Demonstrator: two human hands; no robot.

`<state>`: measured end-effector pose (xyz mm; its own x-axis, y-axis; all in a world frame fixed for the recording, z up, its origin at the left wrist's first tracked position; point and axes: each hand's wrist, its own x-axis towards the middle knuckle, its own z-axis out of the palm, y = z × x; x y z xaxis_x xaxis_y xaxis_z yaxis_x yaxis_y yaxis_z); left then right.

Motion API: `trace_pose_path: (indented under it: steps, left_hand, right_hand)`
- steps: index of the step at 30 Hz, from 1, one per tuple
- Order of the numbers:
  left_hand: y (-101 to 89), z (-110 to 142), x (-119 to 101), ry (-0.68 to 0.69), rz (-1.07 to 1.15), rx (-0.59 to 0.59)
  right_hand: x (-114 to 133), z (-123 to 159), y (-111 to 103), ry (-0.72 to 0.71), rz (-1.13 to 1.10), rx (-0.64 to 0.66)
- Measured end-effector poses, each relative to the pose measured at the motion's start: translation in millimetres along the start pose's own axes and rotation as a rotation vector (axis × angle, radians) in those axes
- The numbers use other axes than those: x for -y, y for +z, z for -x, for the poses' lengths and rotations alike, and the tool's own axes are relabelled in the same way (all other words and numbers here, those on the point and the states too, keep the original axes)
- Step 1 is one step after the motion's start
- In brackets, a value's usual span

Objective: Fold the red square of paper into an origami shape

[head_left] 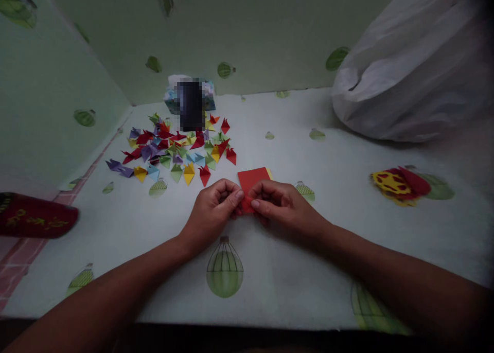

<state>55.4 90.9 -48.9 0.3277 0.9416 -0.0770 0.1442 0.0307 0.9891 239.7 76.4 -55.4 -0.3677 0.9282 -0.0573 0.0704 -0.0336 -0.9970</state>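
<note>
Paper (247, 205), small and red-orange, is pinched by both hands; the left hand (216, 201) presses thumb to curled fingers on one side, and the right hand (285, 203) mirrors it on the other; the piece is just in front of a flat red stack of sheets (252, 175), a sliver of yellow at its far right corner, though whether the two touch I cannot tell; the step in hand looks like folding or creasing, but the fingers hide the exact fold; the next move seems to call for lined-up edges and firm thumb pressure; the sheets look thin, matt and crisp, likely to keep a sharp crease; beyond the left hand lie many folded pieces (189, 174), pointed and angular, in red, yellow, green, blue and purple; behind them stands a patterned tissue box (209, 95); the pale tablecloth (293, 276) looks smooth, printed with green balloons; at the right bulges a crinkled white plastic bag (401, 75), and nearer lies a lacy red and yellow cut-out (391, 182).
</note>
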Motion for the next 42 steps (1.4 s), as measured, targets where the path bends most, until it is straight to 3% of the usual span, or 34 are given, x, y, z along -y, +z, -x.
trace_pose_path:
  steps: [9, 16, 24, 30, 37, 42]
  left_hand:
    - [-0.3, -0.4, 0.9, -0.055, 0.019, 0.049]
    - [-3.5, -0.2, -2.5, -0.044, -0.024, 0.157]
    - [-1.7, -0.4, 2.9, -0.082, 0.163, 0.109]
    - [-3.6, -2.4, 3.1, -0.086, 0.142, 0.108]
    - [-3.2, -3.7, 10.4, -0.186, 0.300, 0.104]
    - [-4.4, -4.3, 9.7, -0.173, 0.258, 0.114]
  right_hand:
    - [2.7, 1.3, -0.5, -0.047, 0.239, -0.095]
    - [4.3, -0.4, -2.3, 0.025, 0.125, -0.014]
    - [6.2, -0.5, 0.4, 0.076, -0.045, -0.119]
    - [3.1, -0.3, 0.9, 0.101, -0.049, -0.083]
    - [4.9, 0.1, 1.0, 0.091, -0.017, -0.092]
    - [4.5, 0.7, 1.2, 0.090, -0.013, -0.082]
